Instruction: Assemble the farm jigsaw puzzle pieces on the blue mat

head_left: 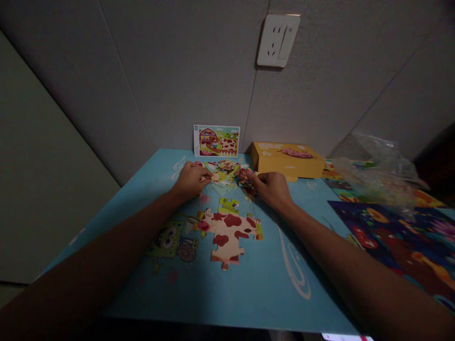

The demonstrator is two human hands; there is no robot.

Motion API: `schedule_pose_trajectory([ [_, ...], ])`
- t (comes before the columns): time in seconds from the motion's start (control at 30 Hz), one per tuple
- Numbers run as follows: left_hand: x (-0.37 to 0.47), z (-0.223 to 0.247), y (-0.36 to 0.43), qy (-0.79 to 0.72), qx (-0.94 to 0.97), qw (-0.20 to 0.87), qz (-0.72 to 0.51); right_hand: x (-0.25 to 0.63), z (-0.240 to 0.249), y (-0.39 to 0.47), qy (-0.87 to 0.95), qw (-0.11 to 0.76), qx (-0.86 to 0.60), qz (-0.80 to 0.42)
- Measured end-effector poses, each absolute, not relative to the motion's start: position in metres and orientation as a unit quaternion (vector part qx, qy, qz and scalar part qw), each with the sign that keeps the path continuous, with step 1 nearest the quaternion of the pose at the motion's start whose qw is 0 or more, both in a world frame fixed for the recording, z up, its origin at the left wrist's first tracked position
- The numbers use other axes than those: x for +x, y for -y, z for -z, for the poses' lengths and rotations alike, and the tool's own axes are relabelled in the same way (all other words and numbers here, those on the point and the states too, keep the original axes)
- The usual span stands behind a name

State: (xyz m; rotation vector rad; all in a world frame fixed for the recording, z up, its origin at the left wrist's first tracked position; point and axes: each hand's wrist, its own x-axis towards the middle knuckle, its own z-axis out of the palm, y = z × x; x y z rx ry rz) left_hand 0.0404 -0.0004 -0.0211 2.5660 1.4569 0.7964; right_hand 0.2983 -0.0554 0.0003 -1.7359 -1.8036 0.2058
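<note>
A heap of loose puzzle pieces [223, 173] lies near the back of the blue table [227, 293]. My left hand [192, 181] is at the heap's left edge, its fingertips pinched on a puzzle piece. On the right side of the heap, my right hand [272, 188] has thumb and fingers closed on a puzzle piece. Between my forearms lies a joined section of puzzle showing a brown-spotted cow [231, 232], with a green piece [228, 205] at its top edge. Behind the heap, a farm picture card [216, 141] stands upright against the wall.
A yellow box [287, 161] sits at the back right. Beside it, crumpled clear plastic [380, 170] lies over a colourful sheet. A dark blue picture [401, 246] covers the table's right side, near my right forearm. A socket [279, 40] is on the wall.
</note>
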Motion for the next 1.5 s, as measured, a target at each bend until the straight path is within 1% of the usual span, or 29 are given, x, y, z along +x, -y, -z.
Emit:
schedule_pose_trajectory([
  [0.1,0.042,0.02,0.004,-0.467,0.838,0.036,-0.28,0.296,0.001,0.058,0.714,0.318,-0.616,-0.098],
  [0.27,0.046,0.012,0.014,-0.4,0.85,0.002,-0.344,0.294,0.004,0.059,0.761,0.321,-0.55,-0.121],
  [0.4,0.05,0.006,0.021,-0.347,0.853,-0.024,-0.39,0.292,0.002,0.06,0.772,0.324,-0.526,-0.148],
  [0.53,0.056,0.003,0.028,-0.308,0.856,0.0,-0.416,0.29,0.003,0.061,0.776,0.322,-0.521,-0.15],
  [0.63,0.059,0.002,0.032,-0.296,0.864,0.024,-0.407,0.289,0.004,0.061,0.788,0.305,-0.509,-0.162],
  [0.7,0.059,0.004,0.031,-0.304,0.864,0.026,-0.401,0.289,0.005,0.061,0.77,0.317,-0.529,-0.162],
  [0.83,0.052,0.013,0.022,-0.39,0.848,0.018,-0.358,0.295,0.005,0.056,0.698,0.35,-0.613,-0.123],
  [0.93,0.046,0.023,0.013,-0.457,0.838,0.034,-0.294,0.301,0.004,0.051,0.67,0.33,-0.657,-0.105],
  [1.03,0.043,0.029,0.007,-0.474,0.84,0.043,-0.263,0.305,0.004,0.048,0.66,0.309,-0.678,-0.097],
  [1.2,0.042,0.029,0.004,-0.468,0.843,0.051,-0.26,0.304,0.004,0.048,0.652,0.293,-0.693,-0.091],
  [1.5,0.042,0.022,0.005,-0.475,0.836,0.083,-0.262,0.299,0.004,0.05,0.67,0.299,-0.673,-0.098],
])
